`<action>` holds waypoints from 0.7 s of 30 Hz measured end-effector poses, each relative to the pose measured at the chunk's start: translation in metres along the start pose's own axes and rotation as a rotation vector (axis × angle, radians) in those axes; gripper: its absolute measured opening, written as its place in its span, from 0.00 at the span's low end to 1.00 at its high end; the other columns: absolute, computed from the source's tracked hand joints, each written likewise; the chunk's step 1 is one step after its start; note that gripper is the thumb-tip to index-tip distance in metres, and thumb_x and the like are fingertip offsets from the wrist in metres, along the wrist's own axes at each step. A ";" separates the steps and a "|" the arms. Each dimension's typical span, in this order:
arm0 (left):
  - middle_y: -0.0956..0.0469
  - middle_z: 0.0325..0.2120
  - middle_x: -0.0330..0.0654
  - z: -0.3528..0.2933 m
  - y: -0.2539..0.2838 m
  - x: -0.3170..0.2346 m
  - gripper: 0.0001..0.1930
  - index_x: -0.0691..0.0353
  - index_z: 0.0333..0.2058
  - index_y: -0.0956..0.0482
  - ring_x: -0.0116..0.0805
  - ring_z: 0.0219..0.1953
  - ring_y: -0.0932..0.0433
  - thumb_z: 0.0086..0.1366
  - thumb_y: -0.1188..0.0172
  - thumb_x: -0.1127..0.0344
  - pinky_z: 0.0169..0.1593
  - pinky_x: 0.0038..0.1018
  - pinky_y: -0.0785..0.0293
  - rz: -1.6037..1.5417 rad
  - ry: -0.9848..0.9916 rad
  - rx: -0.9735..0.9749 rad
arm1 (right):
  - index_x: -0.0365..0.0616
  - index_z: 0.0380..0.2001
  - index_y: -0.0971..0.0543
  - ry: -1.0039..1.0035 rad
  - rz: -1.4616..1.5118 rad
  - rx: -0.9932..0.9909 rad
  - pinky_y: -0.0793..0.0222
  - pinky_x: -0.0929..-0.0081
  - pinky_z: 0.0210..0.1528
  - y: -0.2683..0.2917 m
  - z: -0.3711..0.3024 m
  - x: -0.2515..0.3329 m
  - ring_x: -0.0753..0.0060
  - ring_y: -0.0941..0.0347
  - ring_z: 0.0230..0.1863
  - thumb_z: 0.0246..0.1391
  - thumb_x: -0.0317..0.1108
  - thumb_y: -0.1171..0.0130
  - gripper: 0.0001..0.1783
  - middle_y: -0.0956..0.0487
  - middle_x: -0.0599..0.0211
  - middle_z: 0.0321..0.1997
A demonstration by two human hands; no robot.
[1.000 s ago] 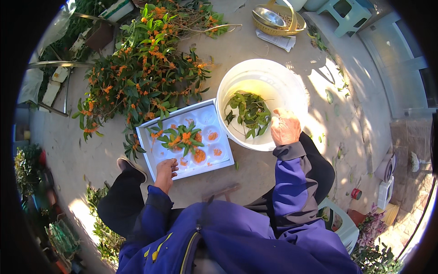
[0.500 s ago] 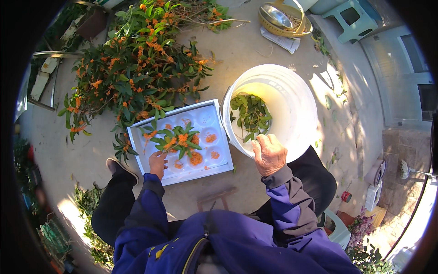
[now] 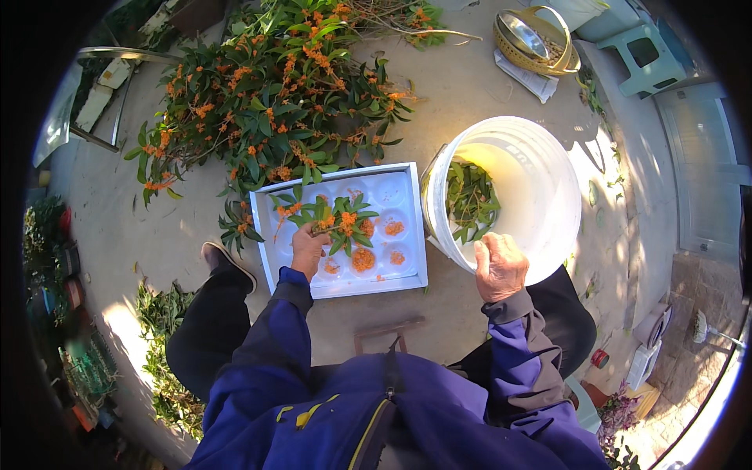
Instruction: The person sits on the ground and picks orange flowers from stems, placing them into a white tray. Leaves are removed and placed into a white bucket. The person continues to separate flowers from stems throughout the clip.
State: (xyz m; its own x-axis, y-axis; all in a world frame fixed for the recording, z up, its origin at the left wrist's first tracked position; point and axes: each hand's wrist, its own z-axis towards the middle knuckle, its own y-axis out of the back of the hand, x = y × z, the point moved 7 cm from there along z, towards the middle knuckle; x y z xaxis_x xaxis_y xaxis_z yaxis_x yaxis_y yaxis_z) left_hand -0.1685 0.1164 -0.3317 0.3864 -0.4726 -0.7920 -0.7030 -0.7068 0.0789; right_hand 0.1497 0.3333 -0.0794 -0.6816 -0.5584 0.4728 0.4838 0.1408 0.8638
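My left hand (image 3: 311,249) is closed around the stem of a sprig (image 3: 345,222) with green leaves and clustered orange blossoms. That hand is over the left part of a shallow white box (image 3: 262,235) with a moulded liner of round hollows. Small heaps of loose orange blossoms (image 3: 363,259) lie in several hollows. To the right, my right hand (image 3: 501,268) is at the near rim of a white bucket (image 3: 552,188), thumb and fingers pinched together; whatever is between them cannot be made out. Green leaves (image 3: 471,202) lie inside the bucket.
A large pile of cut blossoming branches (image 3: 266,110) lies beyond the box. Farther right are a yellow basket (image 3: 540,59) holding a metal bowl and a pale green stool (image 3: 644,55). A low brown frame (image 3: 389,329) stands between my legs. Leafy cuttings (image 3: 164,352) lie at left.
The whole scene has slid right in the picture as the view turned. Both hands keep nearly the same places relative to box and bucket; the sprig is still in my left hand.
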 end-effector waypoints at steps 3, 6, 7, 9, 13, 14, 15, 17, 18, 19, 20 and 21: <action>0.22 0.22 0.40 -0.009 -0.002 -0.009 0.12 0.71 0.39 0.21 0.25 0.18 0.26 0.55 0.40 0.74 0.16 0.24 0.37 -0.023 0.039 -0.025 | 0.42 0.31 0.23 0.010 0.023 0.016 0.29 0.61 0.31 -0.005 0.000 -0.001 0.51 0.25 0.29 0.50 0.31 0.39 0.06 0.24 0.57 0.28; 0.22 0.20 0.40 -0.004 0.000 0.004 0.04 0.70 0.30 0.21 0.25 0.15 0.28 0.57 0.41 0.75 0.15 0.24 0.37 0.103 0.028 -0.086 | 0.42 0.30 0.23 0.016 0.005 0.026 0.29 0.61 0.31 -0.004 -0.001 0.002 0.51 0.25 0.29 0.50 0.31 0.39 0.05 0.24 0.57 0.28; 0.22 0.19 0.40 -0.004 0.006 0.007 0.04 0.70 0.29 0.21 0.25 0.15 0.28 0.57 0.41 0.74 0.16 0.24 0.36 0.150 0.028 -0.112 | 0.42 0.29 0.22 0.016 0.001 0.029 0.29 0.62 0.32 -0.004 0.000 0.002 0.51 0.25 0.29 0.50 0.30 0.39 0.05 0.24 0.56 0.28; 0.22 0.19 0.41 -0.006 0.002 0.010 0.04 0.71 0.28 0.22 0.26 0.14 0.28 0.59 0.41 0.75 0.17 0.24 0.34 0.062 0.032 -0.171 | 0.42 0.28 0.22 0.002 -0.011 0.044 0.30 0.63 0.32 -0.002 -0.002 0.002 0.51 0.25 0.29 0.50 0.30 0.39 0.04 0.23 0.56 0.28; 0.23 0.22 0.42 -0.027 -0.002 -0.027 0.05 0.71 0.32 0.24 0.27 0.18 0.26 0.65 0.45 0.75 0.19 0.21 0.34 -0.093 0.038 -0.115 | 0.43 0.29 0.23 -0.011 -0.006 0.025 0.29 0.60 0.32 -0.004 -0.006 -0.003 0.50 0.24 0.30 0.51 0.33 0.39 0.05 0.23 0.57 0.30; 0.23 0.22 0.42 -0.033 0.004 -0.036 0.05 0.71 0.33 0.24 0.27 0.19 0.25 0.65 0.45 0.74 0.19 0.21 0.33 -0.115 0.027 -0.091 | 0.43 0.29 0.23 -0.002 0.000 0.024 0.29 0.60 0.33 -0.006 -0.007 -0.003 0.50 0.24 0.30 0.51 0.33 0.40 0.06 0.23 0.57 0.30; 0.23 0.23 0.42 -0.041 0.005 -0.050 0.05 0.71 0.34 0.24 0.27 0.19 0.25 0.66 0.45 0.74 0.19 0.21 0.32 -0.138 0.012 -0.059 | 0.43 0.29 0.23 0.007 -0.008 0.016 0.29 0.60 0.33 -0.006 -0.007 -0.004 0.50 0.24 0.31 0.52 0.34 0.40 0.06 0.23 0.57 0.30; 0.23 0.24 0.42 -0.056 0.013 -0.067 0.05 0.70 0.35 0.24 0.28 0.20 0.25 0.66 0.45 0.73 0.20 0.21 0.30 -0.235 0.009 -0.043 | 0.43 0.29 0.22 0.023 -0.026 0.000 0.29 0.59 0.34 -0.005 -0.008 -0.004 0.50 0.24 0.31 0.52 0.34 0.41 0.06 0.23 0.57 0.30; 0.22 0.24 0.42 -0.064 0.015 -0.077 0.05 0.70 0.36 0.24 0.28 0.20 0.24 0.66 0.45 0.73 0.21 0.21 0.29 -0.287 0.006 -0.032 | 0.43 0.30 0.22 0.024 -0.032 -0.003 0.29 0.59 0.35 -0.005 -0.008 -0.004 0.50 0.24 0.32 0.52 0.34 0.41 0.06 0.22 0.57 0.31; 0.22 0.24 0.42 -0.073 0.017 -0.088 0.05 0.69 0.36 0.24 0.28 0.21 0.24 0.66 0.45 0.73 0.21 0.21 0.28 -0.314 -0.008 -0.019 | 0.43 0.29 0.22 0.028 -0.026 -0.028 0.29 0.60 0.34 -0.003 -0.008 -0.003 0.50 0.24 0.32 0.52 0.34 0.41 0.06 0.22 0.56 0.31; 0.22 0.24 0.42 -0.084 0.020 -0.098 0.05 0.69 0.36 0.24 0.28 0.21 0.24 0.66 0.45 0.73 0.21 0.21 0.28 -0.341 -0.021 -0.005 | 0.43 0.29 0.23 0.032 -0.020 -0.052 0.29 0.60 0.34 -0.001 -0.009 -0.002 0.51 0.24 0.31 0.51 0.33 0.40 0.06 0.22 0.56 0.30; 0.22 0.25 0.42 -0.098 0.023 -0.108 0.05 0.69 0.37 0.23 0.28 0.22 0.23 0.66 0.45 0.73 0.22 0.21 0.27 -0.371 -0.034 0.003 | 0.42 0.29 0.23 0.041 -0.013 -0.074 0.30 0.61 0.34 0.002 -0.009 0.003 0.52 0.24 0.31 0.51 0.32 0.39 0.06 0.23 0.56 0.29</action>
State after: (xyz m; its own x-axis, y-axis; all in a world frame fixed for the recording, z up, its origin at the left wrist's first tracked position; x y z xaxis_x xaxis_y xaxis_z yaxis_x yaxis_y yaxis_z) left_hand -0.1677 0.0994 -0.1846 0.5954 -0.1663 -0.7861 -0.5204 -0.8252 -0.2195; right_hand 0.1541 0.3248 -0.0777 -0.6654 -0.5933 0.4530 0.5156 0.0736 0.8537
